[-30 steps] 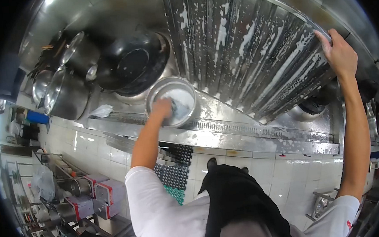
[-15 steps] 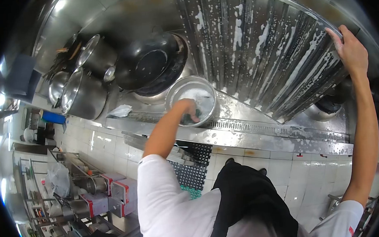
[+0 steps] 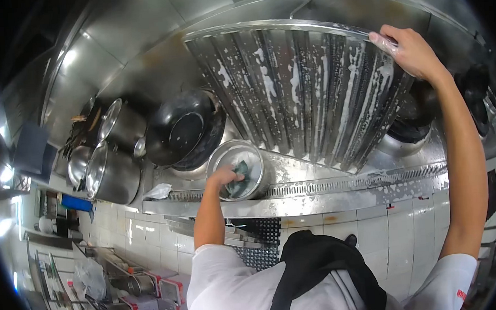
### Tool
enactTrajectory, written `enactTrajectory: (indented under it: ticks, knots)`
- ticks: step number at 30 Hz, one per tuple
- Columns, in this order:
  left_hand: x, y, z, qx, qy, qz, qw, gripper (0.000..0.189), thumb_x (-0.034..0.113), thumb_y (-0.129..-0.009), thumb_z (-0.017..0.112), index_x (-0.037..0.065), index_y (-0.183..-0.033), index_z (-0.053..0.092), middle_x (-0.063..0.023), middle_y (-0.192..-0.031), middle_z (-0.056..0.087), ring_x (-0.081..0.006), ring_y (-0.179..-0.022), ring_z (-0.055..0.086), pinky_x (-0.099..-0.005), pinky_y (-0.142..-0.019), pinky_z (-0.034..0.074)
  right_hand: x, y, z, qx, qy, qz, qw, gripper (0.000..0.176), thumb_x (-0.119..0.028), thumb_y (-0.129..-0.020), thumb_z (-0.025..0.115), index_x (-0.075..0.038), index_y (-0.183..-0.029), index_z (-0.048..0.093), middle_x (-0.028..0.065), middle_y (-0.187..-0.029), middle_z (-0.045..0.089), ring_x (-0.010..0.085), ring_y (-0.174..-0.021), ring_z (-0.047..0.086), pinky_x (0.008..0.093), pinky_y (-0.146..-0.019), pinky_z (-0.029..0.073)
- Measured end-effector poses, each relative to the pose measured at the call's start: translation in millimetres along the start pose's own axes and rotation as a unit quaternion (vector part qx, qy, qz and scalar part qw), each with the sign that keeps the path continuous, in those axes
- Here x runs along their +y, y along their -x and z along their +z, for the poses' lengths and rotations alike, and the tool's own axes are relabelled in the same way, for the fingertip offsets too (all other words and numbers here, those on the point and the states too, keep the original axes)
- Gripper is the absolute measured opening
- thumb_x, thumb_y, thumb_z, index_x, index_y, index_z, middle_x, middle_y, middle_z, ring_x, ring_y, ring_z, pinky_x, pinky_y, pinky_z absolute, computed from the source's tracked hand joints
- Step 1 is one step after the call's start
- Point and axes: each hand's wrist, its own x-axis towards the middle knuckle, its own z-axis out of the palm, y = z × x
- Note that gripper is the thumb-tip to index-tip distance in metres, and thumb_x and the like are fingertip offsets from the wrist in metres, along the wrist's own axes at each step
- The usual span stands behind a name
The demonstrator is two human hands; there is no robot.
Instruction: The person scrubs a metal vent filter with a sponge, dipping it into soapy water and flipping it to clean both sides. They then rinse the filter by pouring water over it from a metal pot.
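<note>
My left hand (image 3: 224,177) is closed on a dark green scouring pad (image 3: 240,180), held over the mouth of a round metal pot (image 3: 265,175) on the steel counter. Foamy water showed in this pot a moment earlier. With fingers wrapped over its upper right edge, my right hand (image 3: 409,49) grips a large ribbed metal hood filter (image 3: 307,94). The filter stands tilted on the counter, its lower edge resting near the drain slots. White suds streak down its ridges.
Left of the pot sit a black wok (image 3: 173,131) and several steel pots (image 3: 113,174). A crumpled white cloth (image 3: 158,191) lies by the slotted drain strip (image 3: 318,186). Another burner with a dark pan (image 3: 410,131) is partly behind the filter.
My left hand has lifted the scouring pad up from inside the pot, so more of it shows. The view has tilted upward; my right hand still holds the filter's edge.
</note>
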Motion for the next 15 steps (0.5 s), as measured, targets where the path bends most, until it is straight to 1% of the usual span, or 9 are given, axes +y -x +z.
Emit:
enactTrajectory:
  ticks: [2, 4, 5, 7, 10, 12, 13, 14, 15]
  knots:
    - [23, 40, -4, -0.088, 0.189, 0.064, 0.976, 0.048, 0.035, -0.078, 0.079, 0.006, -0.115, 0.069, -0.0122, -0.107, 0.072, -0.0236, -0.094, 0.069, -0.0408, -0.084, 0.052, -7, -13, 4, -0.023, -0.034, -0.028, 0.999, 0.052, -0.055, -0.094, 0.053, -0.004, -0.089, 0.06, 0.0234, -0.075, 0.059, 0.0419, -0.071, 0.056, 0.0457, -0.066, 0.043]
    - [1, 8, 33, -0.184, 0.371, 0.003, 0.91, 0.039, 0.03, -0.081, 0.079, 0.005, -0.109, 0.069, -0.0073, -0.102, 0.072, -0.0183, -0.085, 0.068, -0.0383, -0.078, 0.053, 0, -11, 10, 0.013, -0.03, -0.034, 0.999, 0.051, -0.055, -0.094, 0.053, -0.004, -0.088, 0.059, 0.023, -0.072, 0.058, 0.0415, -0.068, 0.053, 0.0448, -0.063, 0.041]
    - [1, 13, 36, -0.167, 0.386, -0.008, 0.907, 0.039, 0.03, -0.081, 0.079, 0.005, -0.109, 0.069, -0.0073, -0.102, 0.072, -0.0183, -0.085, 0.068, -0.0383, -0.078, 0.053, -1, -12, 11, -0.003, -0.031, -0.033, 0.999, 0.051, -0.055, -0.094, 0.054, -0.004, -0.088, 0.058, 0.0228, -0.071, 0.057, 0.0415, -0.067, 0.053, 0.0449, -0.062, 0.041]
    - [10, 17, 33, -0.246, 0.504, -0.047, 0.826, 0.032, 0.025, -0.08, 0.08, 0.004, -0.102, 0.069, -0.0057, -0.099, 0.072, -0.0189, -0.083, 0.068, -0.0361, -0.075, 0.053, 1, -13, 8, -0.018, -0.041, -0.034, 0.998, 0.051, -0.054, -0.093, 0.054, -0.004, -0.086, 0.057, 0.0223, -0.07, 0.057, 0.0415, -0.065, 0.052, 0.0451, -0.061, 0.04]
    - [15, 18, 33, -0.233, 0.509, -0.07, 0.826, 0.032, 0.018, -0.078, 0.08, 0.003, -0.104, 0.069, -0.0067, -0.096, 0.072, -0.0197, -0.083, 0.068, -0.0355, -0.074, 0.053, -3, -11, 4, -0.009, -0.029, -0.041, 0.999, 0.049, -0.053, -0.094, 0.054, -0.005, -0.085, 0.057, 0.0221, -0.07, 0.059, 0.0429, -0.069, 0.057, 0.0481, -0.063, 0.042]
    - [-3, 0, 39, -0.147, 0.45, -0.035, 0.88, 0.032, 0.013, -0.077, 0.077, 0.002, -0.106, 0.069, -0.008, -0.096, 0.072, -0.0206, -0.086, 0.069, -0.0368, -0.075, 0.053, -8, -7, -1, -0.008, -0.024, -0.039, 0.999, 0.049, -0.054, -0.094, 0.053, -0.006, -0.087, 0.059, 0.0231, -0.075, 0.063, 0.0448, -0.076, 0.061, 0.0508, -0.068, 0.044]
    - [29, 42, 1, -0.069, 0.418, -0.071, 0.903, 0.042, 0.01, -0.074, 0.077, 0.001, -0.114, 0.067, -0.0081, -0.1, 0.071, -0.0191, -0.089, 0.067, -0.0365, -0.077, 0.053, -8, -6, -3, -0.013, -0.014, -0.038, 0.999, 0.049, -0.055, -0.094, 0.052, -0.006, -0.09, 0.06, 0.0236, -0.078, 0.064, 0.0456, -0.08, 0.061, 0.0518, -0.07, 0.045]
    - [24, 36, 4, 0.06, 0.438, -0.03, 0.896, 0.045, 0.012, -0.075, 0.075, 0.003, -0.118, 0.066, -0.011, -0.105, 0.071, -0.0218, -0.092, 0.068, -0.0382, -0.079, 0.053, -8, -7, -5, -0.02, -0.004, -0.035, 0.999, 0.05, -0.055, -0.095, 0.051, -0.007, -0.092, 0.061, 0.0242, -0.081, 0.066, 0.0464, -0.083, 0.062, 0.0528, -0.073, 0.046]
    - [10, 22, 23, 0.184, 0.451, 0.011, 0.873, 0.048, 0.014, -0.075, 0.073, 0.005, -0.122, 0.064, -0.014, -0.11, 0.071, -0.0246, -0.095, 0.068, -0.0399, -0.082, 0.053, -8, -7, -7, -0.038, -0.002, -0.027, 0.999, 0.052, -0.057, -0.095, 0.05, -0.006, -0.096, 0.062, 0.0252, -0.086, 0.066, 0.0472, -0.086, 0.062, 0.0536, -0.076, 0.046]
